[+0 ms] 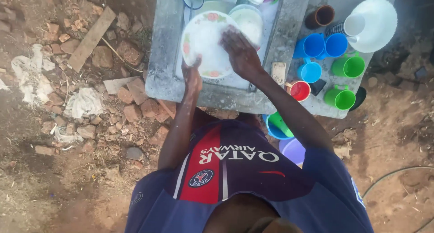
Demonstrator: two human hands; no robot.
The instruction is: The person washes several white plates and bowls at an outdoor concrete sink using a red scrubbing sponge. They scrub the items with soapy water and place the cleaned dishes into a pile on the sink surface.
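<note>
Head view: looks straight down on a person washing dishes at an outdoor concrete sink [165, 43].
Plate: a white round plate [205, 45] with a floral rim, held tilted over the basin and coated in suds.
Left hand: the left hand [192, 77] pinches the plate's lower rim, fingers closed on the edge and thumb on the upper face.
Right hand: the right hand [239, 52] lies flat on the plate's right side, fingers spread and pressing on the face; whether a cloth or sponge sits beneath the palm I cannot tell.
Handling: likely light and stiff, probably breakable if dropped on concrete; the wet soap makes it slippery, so the rim grip opposite the rubbing hand seems the safest hold.
Beyond the fingertips: a pale bowl [248, 20] and more dishes, cut off by the top edge.
Right of the right hand: a soap bar [278, 72], then blue, green and red cups [334, 61] and a white plate.
Hidden: the basin floor, the water level and the plate's underside.
</note>
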